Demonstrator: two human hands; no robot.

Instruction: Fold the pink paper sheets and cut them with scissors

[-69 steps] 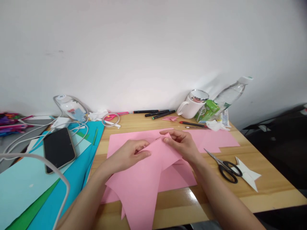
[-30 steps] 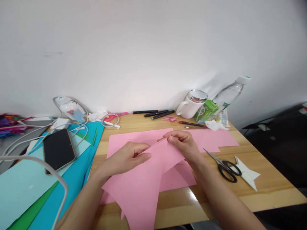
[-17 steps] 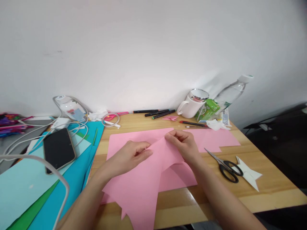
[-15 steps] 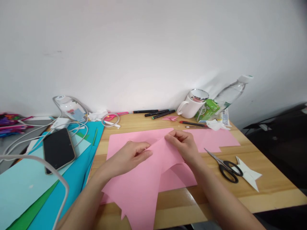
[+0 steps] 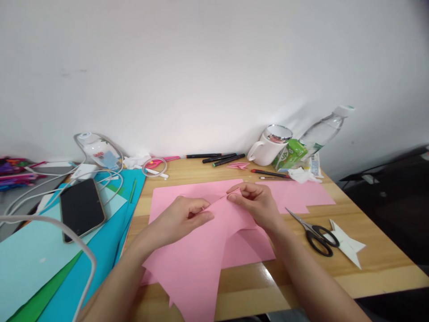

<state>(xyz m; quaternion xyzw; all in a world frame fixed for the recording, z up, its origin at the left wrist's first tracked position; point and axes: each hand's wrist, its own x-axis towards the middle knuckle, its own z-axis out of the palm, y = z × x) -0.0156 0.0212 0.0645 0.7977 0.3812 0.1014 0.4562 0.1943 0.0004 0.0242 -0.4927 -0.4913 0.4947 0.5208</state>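
Note:
A folded sheet of pink paper [image 5: 197,259] is held up between my two hands, its lower point hanging past the front of the table. My left hand [image 5: 182,219] pinches its upper edge, thumb in front. On the same edge, further right, my right hand [image 5: 253,201] grips a corner between thumb and fingers; a small flap shows above the thumb. Beneath lies a larger pink sheet [image 5: 248,248] flat on the wooden table. Pink offcuts [image 5: 298,197] rest right of my right hand. Black-handled scissors [image 5: 313,235] lie beside a cut white paper shape [image 5: 348,243].
Along the wall stand a white mug [image 5: 268,145], a green carton [image 5: 290,154] and a clear bottle [image 5: 323,129]. Black markers [image 5: 224,158] lie at the back. At left, a phone [image 5: 82,210] and white cables sit on coloured paper [image 5: 33,259].
My right thumb has shifted slightly along the paper's edge, and a small corner flap now shows above it. My left hand stays almost still.

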